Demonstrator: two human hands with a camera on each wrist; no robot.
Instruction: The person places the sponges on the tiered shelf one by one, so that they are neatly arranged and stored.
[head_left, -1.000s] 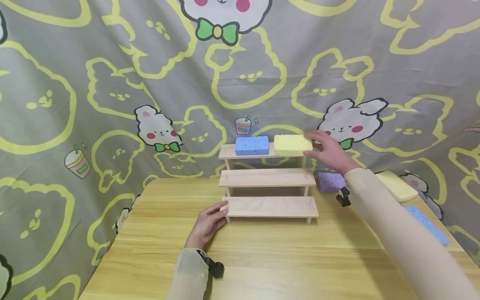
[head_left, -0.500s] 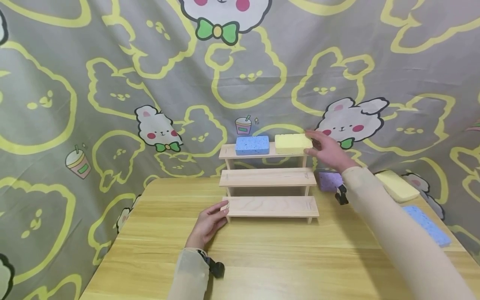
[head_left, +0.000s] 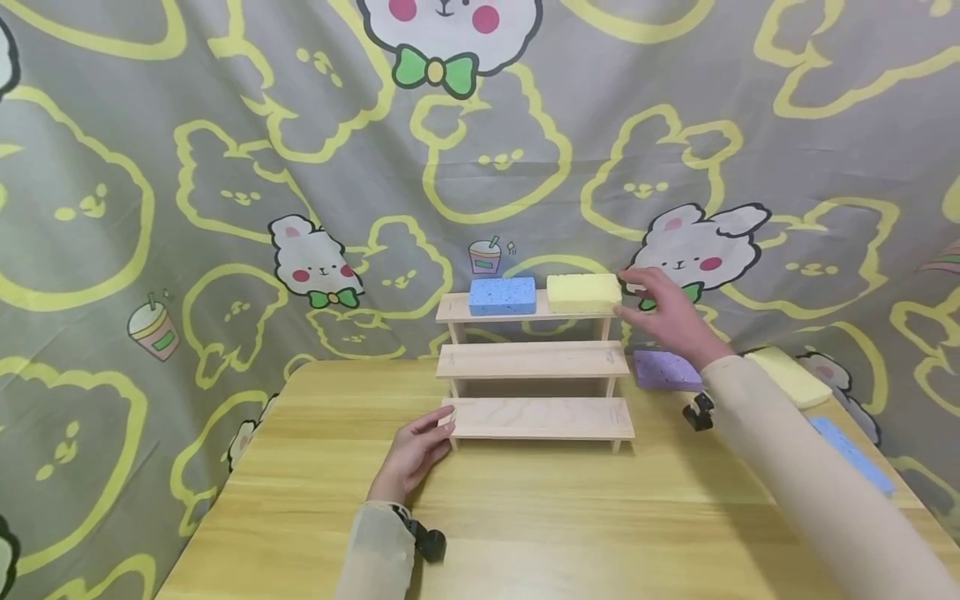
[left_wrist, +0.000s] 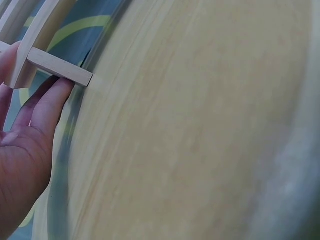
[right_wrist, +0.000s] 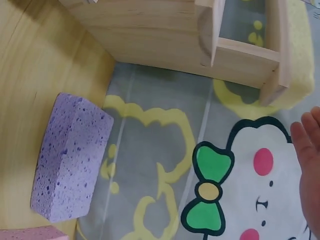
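Observation:
A three-step wooden shelf stands on the table. On its top step lie a blue sponge and, to the right, a yellow sponge, also in the right wrist view. My right hand is at the yellow sponge's right end, thumb and fingers spread; the right wrist view shows a small gap between that hand and the sponge. With my left hand I grip the left end of the bottom step; in the left wrist view the hand has fingers against a shelf leg.
Right of the shelf, on the table, lie a purple sponge, a yellow one and a blue one. A pink block shows at the right wrist view's lower edge. Behind hangs a patterned grey curtain.
My right hand has let go of the yellow sponge and drawn slightly to the right. The sponge rests on the top step. My left hand has stayed at the bottom step.

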